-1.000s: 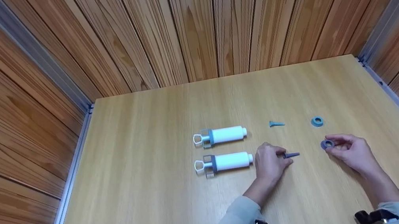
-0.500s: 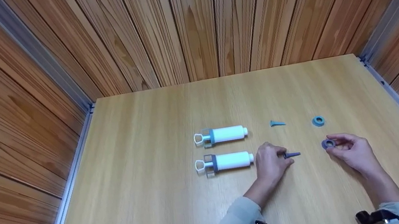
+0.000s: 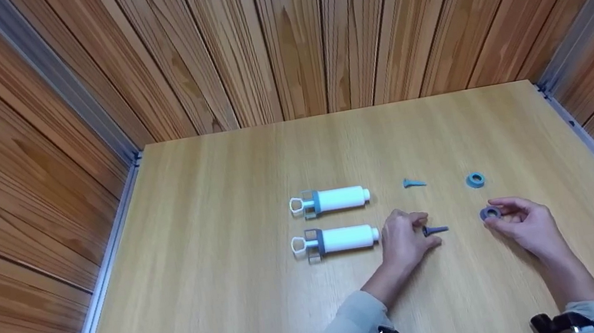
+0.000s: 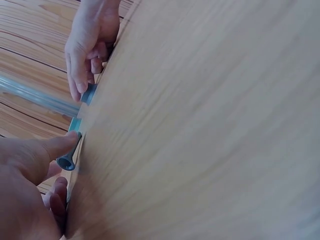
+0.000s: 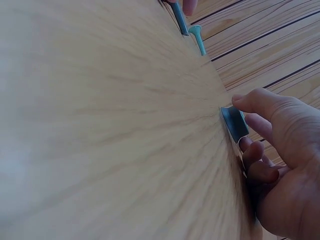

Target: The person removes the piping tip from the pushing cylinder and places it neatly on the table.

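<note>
In the head view my left hand (image 3: 402, 238) rests on the table with thumb and fingers spread either side of a dark grey-blue tapered nozzle (image 3: 437, 229). The nozzle lies flat, its flared, hollow end (image 4: 65, 162) toward the palm in the left wrist view. Farther right, my right hand (image 3: 526, 222) pinches a dark grey-blue ring (image 5: 234, 123) by its edges between thumb and fingers, low at the tabletop. Just left of the left hand lies a white, syringe-like hand pump (image 3: 347, 238) with a dark collar and a loop handle.
Behind it lies a second white pump (image 3: 341, 199) with a blue-teal collar. A teal nozzle (image 3: 413, 182) and a teal ring (image 3: 475, 180) continue that back row. Wood-panelled walls (image 3: 288, 37) enclose the table (image 3: 207, 204) at the back and sides.
The left thumb and fingers have parted from the dark nozzle, which stays where it lay. My right hand keeps its pinch on the dark ring.
</note>
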### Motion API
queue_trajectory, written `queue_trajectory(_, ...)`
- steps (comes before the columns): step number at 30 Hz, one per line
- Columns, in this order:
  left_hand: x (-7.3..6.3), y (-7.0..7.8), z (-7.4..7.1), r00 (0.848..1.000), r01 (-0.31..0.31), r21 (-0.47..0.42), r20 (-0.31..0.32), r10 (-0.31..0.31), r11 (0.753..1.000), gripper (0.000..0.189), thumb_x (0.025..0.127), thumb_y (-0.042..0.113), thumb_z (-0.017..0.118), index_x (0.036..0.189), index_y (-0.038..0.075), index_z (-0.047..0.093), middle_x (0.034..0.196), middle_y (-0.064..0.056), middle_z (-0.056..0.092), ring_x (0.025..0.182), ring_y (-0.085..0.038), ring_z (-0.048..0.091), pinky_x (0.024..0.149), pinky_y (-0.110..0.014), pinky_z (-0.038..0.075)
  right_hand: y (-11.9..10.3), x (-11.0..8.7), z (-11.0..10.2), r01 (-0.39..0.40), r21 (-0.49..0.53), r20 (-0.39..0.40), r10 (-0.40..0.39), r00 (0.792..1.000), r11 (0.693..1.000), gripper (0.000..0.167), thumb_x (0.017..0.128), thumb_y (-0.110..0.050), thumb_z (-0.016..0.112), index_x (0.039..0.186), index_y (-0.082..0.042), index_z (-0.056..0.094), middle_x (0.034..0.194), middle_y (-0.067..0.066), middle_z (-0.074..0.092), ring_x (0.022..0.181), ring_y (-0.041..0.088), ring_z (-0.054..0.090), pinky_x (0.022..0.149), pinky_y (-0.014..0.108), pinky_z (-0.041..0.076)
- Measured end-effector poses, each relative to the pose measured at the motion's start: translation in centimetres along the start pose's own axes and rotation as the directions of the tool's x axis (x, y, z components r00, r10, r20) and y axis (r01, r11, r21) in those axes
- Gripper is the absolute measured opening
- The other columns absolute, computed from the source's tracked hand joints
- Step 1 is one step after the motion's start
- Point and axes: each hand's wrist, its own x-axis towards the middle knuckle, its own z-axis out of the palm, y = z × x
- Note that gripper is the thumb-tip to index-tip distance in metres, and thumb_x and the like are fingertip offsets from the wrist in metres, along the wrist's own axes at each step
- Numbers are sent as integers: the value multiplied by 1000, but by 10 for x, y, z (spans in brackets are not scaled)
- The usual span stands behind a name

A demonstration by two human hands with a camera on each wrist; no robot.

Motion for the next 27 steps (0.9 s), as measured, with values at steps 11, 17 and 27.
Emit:
queue_trajectory(11,-10,15,-8,1000,6,-77,11,-5,997,49,87,29,101,132,26,84,116,8,74,94,5,57,82,-14,49,-1,0,0,0,17,-14,1,1000,1000,54,101,-17,86,144,9,68,95,-29,67,80,0,56,66,18,47)
queue_trajectory(17,-14,20,-16,998,-56,-98,-1,56,994,47,92,30,96,137,25,82,130,4,76,110,-4,70,95,-17,56,-1,-1,-1,-13,20,-7,13,1000,1000,55,102,-22,86,146,7,67,96,-30,67,81,1,56,67,19,47)
queue_trajectory(27,-18,16,-47,993,-112,-152,-45,106,982,47,98,35,91,142,25,79,140,2,78,131,-10,72,111,-27,59,0,-1,-5,-12,-7,20,12,1000,1000,54,104,-24,85,146,4,68,99,-29,66,79,3,54,64,20,47)
